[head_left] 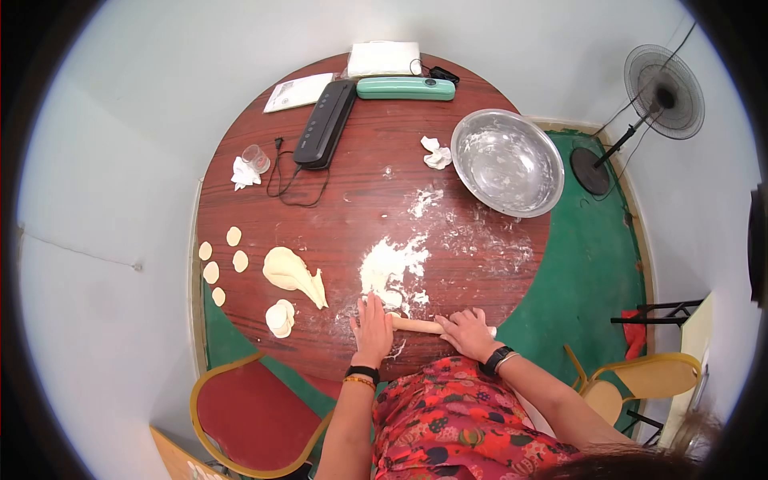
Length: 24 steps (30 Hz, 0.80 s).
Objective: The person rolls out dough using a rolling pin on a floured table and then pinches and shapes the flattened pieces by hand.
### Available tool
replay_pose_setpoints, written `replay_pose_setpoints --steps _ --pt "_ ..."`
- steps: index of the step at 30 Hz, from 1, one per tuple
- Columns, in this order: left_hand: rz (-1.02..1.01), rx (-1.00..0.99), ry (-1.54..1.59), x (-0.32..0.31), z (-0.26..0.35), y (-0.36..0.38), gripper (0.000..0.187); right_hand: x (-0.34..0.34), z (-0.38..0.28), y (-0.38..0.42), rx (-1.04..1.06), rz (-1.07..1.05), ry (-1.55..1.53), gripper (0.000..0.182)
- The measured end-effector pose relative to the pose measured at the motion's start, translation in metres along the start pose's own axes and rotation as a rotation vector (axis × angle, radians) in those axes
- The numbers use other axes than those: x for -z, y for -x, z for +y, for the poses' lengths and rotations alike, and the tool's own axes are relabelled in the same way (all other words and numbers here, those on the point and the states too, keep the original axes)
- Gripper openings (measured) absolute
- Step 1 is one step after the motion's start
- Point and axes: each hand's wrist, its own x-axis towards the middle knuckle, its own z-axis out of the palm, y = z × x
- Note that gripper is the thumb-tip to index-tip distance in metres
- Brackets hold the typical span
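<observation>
Right hand lay palm down across the far-right part of a wooden rolling pin, its fingers over the wood; how tightly they closed could not be told. The left hand rested flatter at the pin's other end, open, with fingers stretched forward over the table. The pin ran between the two hands, close to the table's near edge. A dark band circled the left wrist and a black watch the right one.

Just beyond the left fingertips spread a patch of white flour. To the left of that hand lay a large, smooth lump of dough with a drawn-out tail, and nearer the edge a small pile of dough. Farther left were five flat dough rounds, set apart from one another. Well ahead of the right hand and slightly right stood a metal bowl, its inside smeared white. Farthest from both hands lay a black device and a green one.
</observation>
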Motion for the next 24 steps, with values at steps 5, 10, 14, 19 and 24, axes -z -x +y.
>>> replay_pose_setpoints --steps 5,10,14,19,24 --pt "0.079 -0.027 -0.070 0.002 0.004 -0.013 0.057 0.005 -0.003 -0.006 -0.074 0.011 0.039 0.047" --pt "0.078 -0.064 -0.117 0.010 0.010 -0.026 0.061 -0.003 -0.004 -0.007 -0.106 0.021 0.069 0.052" --pt "0.079 -0.012 -0.046 0.015 0.013 -0.032 0.062 -0.008 0.001 -0.009 -0.095 0.016 0.033 0.051" --pt "0.482 0.034 0.336 -0.017 -0.015 -0.013 0.055 -0.008 0.007 -0.011 -0.149 -0.079 -0.140 0.043" --pt "0.503 -0.098 0.372 -0.030 -0.020 0.009 0.024 -0.010 0.015 -0.009 -0.216 -0.063 -0.257 0.043"
